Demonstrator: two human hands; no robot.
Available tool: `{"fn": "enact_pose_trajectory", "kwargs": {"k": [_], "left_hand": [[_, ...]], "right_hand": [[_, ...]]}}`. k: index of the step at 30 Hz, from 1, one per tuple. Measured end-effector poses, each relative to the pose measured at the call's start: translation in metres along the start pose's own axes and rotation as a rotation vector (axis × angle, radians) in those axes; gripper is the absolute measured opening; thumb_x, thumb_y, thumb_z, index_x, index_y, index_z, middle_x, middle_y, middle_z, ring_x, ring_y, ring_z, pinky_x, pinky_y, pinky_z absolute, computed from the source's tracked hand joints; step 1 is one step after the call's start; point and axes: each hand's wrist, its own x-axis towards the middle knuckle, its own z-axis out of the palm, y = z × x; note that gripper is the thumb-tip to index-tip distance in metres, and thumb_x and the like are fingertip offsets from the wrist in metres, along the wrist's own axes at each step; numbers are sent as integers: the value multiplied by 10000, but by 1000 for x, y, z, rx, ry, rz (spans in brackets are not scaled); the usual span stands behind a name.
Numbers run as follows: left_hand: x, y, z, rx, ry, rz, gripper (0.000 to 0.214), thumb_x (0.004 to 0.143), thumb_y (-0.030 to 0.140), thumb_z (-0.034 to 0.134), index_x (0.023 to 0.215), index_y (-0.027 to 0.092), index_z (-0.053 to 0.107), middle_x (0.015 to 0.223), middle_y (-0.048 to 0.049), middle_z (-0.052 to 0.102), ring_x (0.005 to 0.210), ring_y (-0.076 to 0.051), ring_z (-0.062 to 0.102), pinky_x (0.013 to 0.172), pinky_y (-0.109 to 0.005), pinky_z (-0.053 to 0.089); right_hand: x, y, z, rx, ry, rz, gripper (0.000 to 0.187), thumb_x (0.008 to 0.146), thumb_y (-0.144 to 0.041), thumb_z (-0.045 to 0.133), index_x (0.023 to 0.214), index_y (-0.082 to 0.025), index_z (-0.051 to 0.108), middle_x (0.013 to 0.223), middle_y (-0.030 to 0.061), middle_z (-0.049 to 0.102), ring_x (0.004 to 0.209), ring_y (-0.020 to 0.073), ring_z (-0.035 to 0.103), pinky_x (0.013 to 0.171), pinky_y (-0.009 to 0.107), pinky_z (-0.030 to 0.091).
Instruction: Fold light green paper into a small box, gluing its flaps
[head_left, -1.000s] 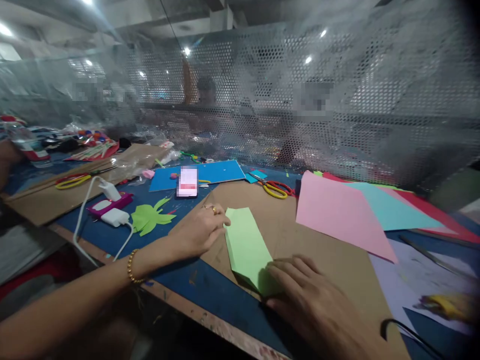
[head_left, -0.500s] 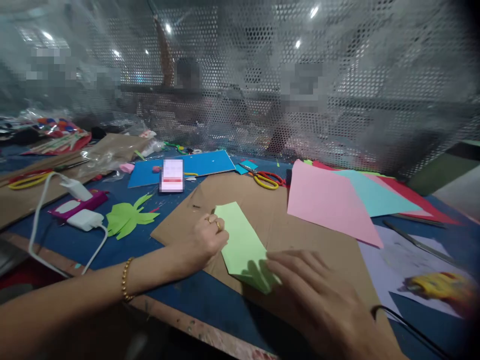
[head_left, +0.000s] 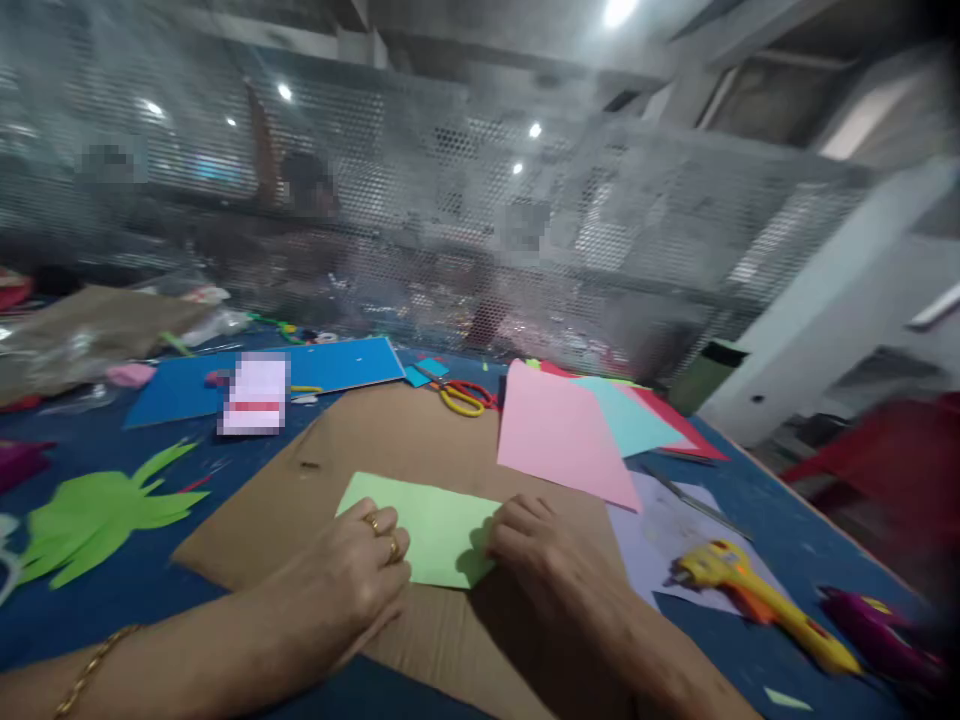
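Note:
A light green folded sheet of paper [head_left: 442, 525] lies lengthwise across a brown cardboard sheet [head_left: 360, 425]. My left hand [head_left: 364, 560], with rings on two fingers, is closed over the paper's left part. At its right end, my right hand [head_left: 536, 550] has its fingers curled onto the edge. My thumbs are mostly hidden beneath the hands. Cut bright green paper leaves [head_left: 105, 515] lie left of the cardboard. Beyond it are scissors with yellow and red handles [head_left: 465, 398] and a sheet of pink paper [head_left: 562, 435].
A yellow glue gun [head_left: 757, 590] lies on the right, near a metal blade-like tool [head_left: 697, 500] on lilac paper. Blue board [head_left: 345, 365] and a phone-like screen [head_left: 255, 393] stand at the back left. A perforated mesh screen [head_left: 420, 200] rises behind the table.
The green paper has turned from pointing away to lying crosswise. My right hand has moved from hovering by its near end to gripping its right end. The view has swung right.

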Motion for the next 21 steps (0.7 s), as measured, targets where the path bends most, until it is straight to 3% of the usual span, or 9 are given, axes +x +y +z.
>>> {"fn": "enact_pose_trajectory", "kwargs": {"k": [2, 6, 9, 12, 17, 20, 21], "left_hand": [[1, 3, 3, -23, 26, 3, 94, 850, 166, 594, 761, 189, 582, 806, -46, 606, 756, -224, 499, 723, -386, 365], [-4, 4, 1, -119, -45, -51, 63, 878, 191, 584, 815, 187, 591, 937, -68, 615, 898, -247, 527, 810, -404, 401], [-10, 4, 0, -135, -112, -81, 65, 896, 230, 582, 902, 167, 596, 1046, -95, 614, 979, -264, 533, 855, -420, 429], [-13, 4, 2, -114, -130, -83, 128, 899, 246, 586, 971, 141, 589, 1092, -118, 614, 1035, -284, 537, 897, -446, 439], [-16, 3, 2, -115, -127, -68, 159, 915, 236, 580, 1029, 125, 580, 1118, -122, 621, 1094, -284, 547, 959, -444, 436], [-17, 1, 1, -97, -112, -52, 180, 921, 252, 578, 1048, 124, 570, 1138, -128, 622, 1119, -287, 546, 970, -443, 437], [-18, 1, 2, -94, -110, -47, 190, 922, 257, 576, 1062, 128, 567, 1142, -129, 624, 1120, -285, 548, 968, -443, 439]], "right_hand": [[-2, 21, -3, -131, 26, 67, 167, 959, -120, 460, 968, -211, 600, 975, 35, 660, 879, 166, 584, 802, 309, 435], [0, 75, -4, -257, 90, 200, 256, 958, -146, 410, 1151, -126, 577, 1162, 189, 638, 1056, 281, 596, 885, 421, 431], [8, 108, 1, -255, 59, 203, 199, 989, -306, 444, 962, -182, 598, 953, 116, 681, 850, 237, 643, 747, 346, 457], [15, 126, 8, -275, 50, 205, 280, 985, -433, 455, 857, -206, 558, 835, 86, 660, 771, 237, 633, 708, 343, 446], [16, 127, 10, -324, 99, 210, 338, 988, -444, 414, 894, -175, 595, 865, 149, 671, 838, 288, 639, 775, 409, 459], [10, 105, -10, -337, 203, 181, 419, 1002, -456, 376, 1071, -133, 634, 1113, 229, 666, 1085, 346, 601, 912, 482, 447], [6, 94, -20, -324, 303, 174, 415, 1007, -453, 386, 1168, -150, 619, 1203, 211, 647, 1145, 323, 582, 947, 466, 453]]}}
